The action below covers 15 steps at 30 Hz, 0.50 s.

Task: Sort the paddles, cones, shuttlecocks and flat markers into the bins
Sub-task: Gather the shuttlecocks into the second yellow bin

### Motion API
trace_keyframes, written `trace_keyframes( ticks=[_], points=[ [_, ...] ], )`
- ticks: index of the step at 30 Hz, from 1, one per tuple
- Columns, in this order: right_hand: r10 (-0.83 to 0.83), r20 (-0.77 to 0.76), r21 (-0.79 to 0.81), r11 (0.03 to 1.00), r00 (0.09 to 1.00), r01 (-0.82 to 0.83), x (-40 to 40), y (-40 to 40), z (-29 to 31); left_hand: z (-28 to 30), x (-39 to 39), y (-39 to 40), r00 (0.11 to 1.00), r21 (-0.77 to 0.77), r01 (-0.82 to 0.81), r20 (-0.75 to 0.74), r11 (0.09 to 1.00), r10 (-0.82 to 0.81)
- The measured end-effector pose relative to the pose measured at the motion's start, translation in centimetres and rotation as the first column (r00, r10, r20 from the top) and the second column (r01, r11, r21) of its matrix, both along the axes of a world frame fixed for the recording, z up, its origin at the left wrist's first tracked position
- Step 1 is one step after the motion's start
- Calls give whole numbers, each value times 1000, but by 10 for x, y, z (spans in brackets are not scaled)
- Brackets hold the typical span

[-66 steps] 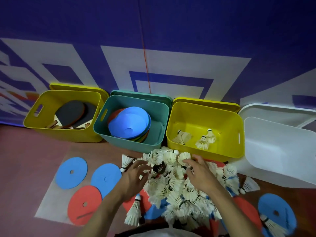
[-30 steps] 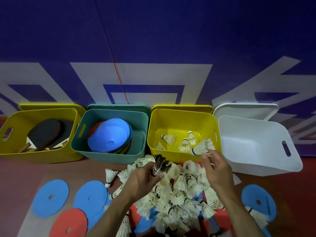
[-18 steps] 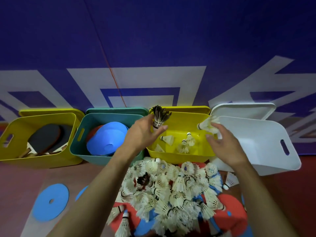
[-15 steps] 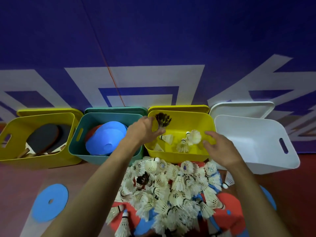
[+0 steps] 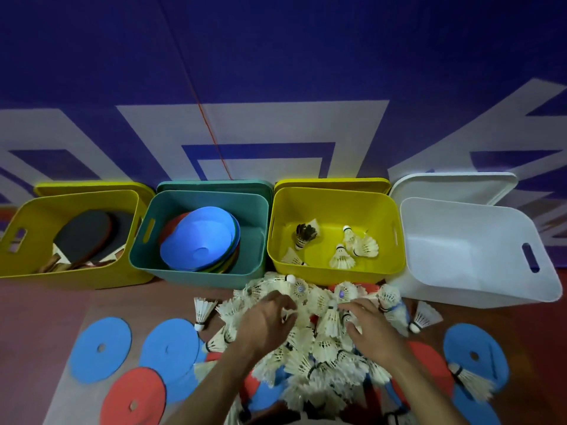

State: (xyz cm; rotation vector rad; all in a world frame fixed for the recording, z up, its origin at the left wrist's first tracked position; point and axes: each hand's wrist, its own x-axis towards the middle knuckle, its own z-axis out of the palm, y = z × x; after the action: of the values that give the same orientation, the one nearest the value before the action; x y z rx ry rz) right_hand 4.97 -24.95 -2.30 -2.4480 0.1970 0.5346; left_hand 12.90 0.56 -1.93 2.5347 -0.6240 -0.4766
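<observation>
Head view. Shuttlecocks (image 5: 310, 360) heaped on the floor at centre, in front of the bins, lying over red and blue flat markers.

Left hand (image 5: 264, 325) rests on the left top of the heap, palm down, fingers curled loosely into the feathers; cannot tell whether it has pinched one. Right hand (image 5: 372, 331) on the right top, palm down, fingers bent and spread among the white feathers; one upright shuttlecock (image 5: 329, 319) stands just beside its thumb, between the two hands. Cannot tell if it is gripped.

Four bins in a row against the wall, beyond the hands:
- far-left yellow bin (image 5: 40, 271): paddles (image 5: 84, 237), dark faces up.
- teal bin (image 5: 184, 273): stacked cones (image 5: 199, 240), blue on top, red and other colours showing at the edges.
- second yellow bin (image 5: 337, 273), directly beyond the heap: a few white shuttlecocks and one dark-feathered shuttlecock (image 5: 303, 236) at its left.
- white bin (image 5: 478, 289), tilted.

Loose pieces: stray shuttlecock (image 5: 203, 309) left of the heap, another (image 5: 425, 317) right of it, one (image 5: 469, 383) on the blue marker (image 5: 474, 348) at far right. Two blue markers (image 5: 101, 348) (image 5: 170, 348) and a red marker (image 5: 135, 398) lie flat left of the left forearm, well apart from the hand.
</observation>
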Motion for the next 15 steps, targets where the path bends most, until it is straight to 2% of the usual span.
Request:
trace_keyframes(
  ticks=[4,8,12,15],
  points=[
    [99,-131,-101,988,986,-112,14,4,-14,-18,-18,-34,993,63,116,-4,991,-116],
    [116,-227,-149,977,967,-152,24,2,-16,-34,-21,-56,974,182,217,29,959,-226],
    [142,-165,-167,971,976,-170,20,-6,-19,-43,-26,-72,951,303,249,102,920,-291],
    [129,-100,-165,976,987,-144,12,-11,-18,-47,-26,-79,951,331,219,138,918,-277]
  ],
)
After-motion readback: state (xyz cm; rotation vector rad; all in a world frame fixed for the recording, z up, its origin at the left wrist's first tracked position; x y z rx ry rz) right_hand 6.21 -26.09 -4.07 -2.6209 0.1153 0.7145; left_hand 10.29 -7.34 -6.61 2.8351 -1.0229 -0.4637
